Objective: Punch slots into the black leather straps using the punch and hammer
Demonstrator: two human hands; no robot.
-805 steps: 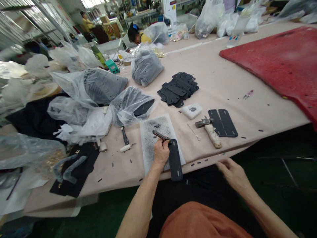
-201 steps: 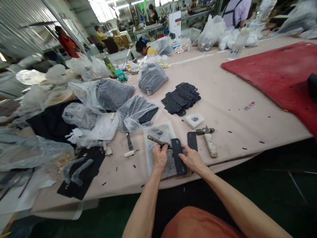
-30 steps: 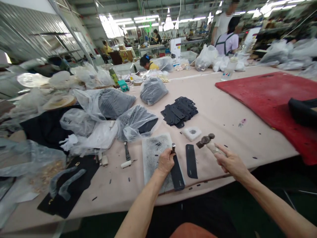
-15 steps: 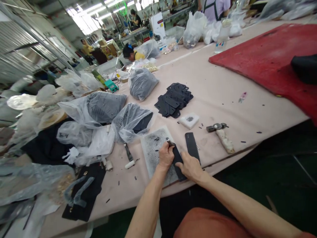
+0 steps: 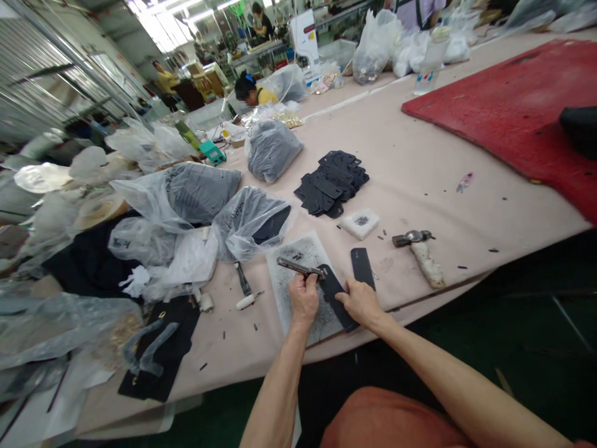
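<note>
My left hand [image 5: 304, 298] is closed on a metal punch tool [image 5: 298, 267], which lies tilted over, its tip near the upper end of a dark strip [image 5: 336, 297]. Fingers of my right hand [image 5: 361, 302] pinch the right edge of that strip. Beneath it is a speckled white board [image 5: 284, 280] with small dark scraps on it. A second dark strip [image 5: 362, 267] lies just beyond my right hand. A white block [image 5: 360, 223] with dark bits on top sits farther back.
A hammer [image 5: 422, 255] rests at the right, a white-handled tool [image 5: 243, 287] at the left. Behind are stacked dark pieces [image 5: 332, 182] and plastic bags [image 5: 273, 149]. A red mat [image 5: 513, 106] covers the far right. A person in yellow [image 5: 265, 96] sits across the table.
The punch tool has gone from upright to lying leftward in my left hand, which has shifted slightly left and down. My right hand remains on the strip. The camera view has shifted slightly.
</note>
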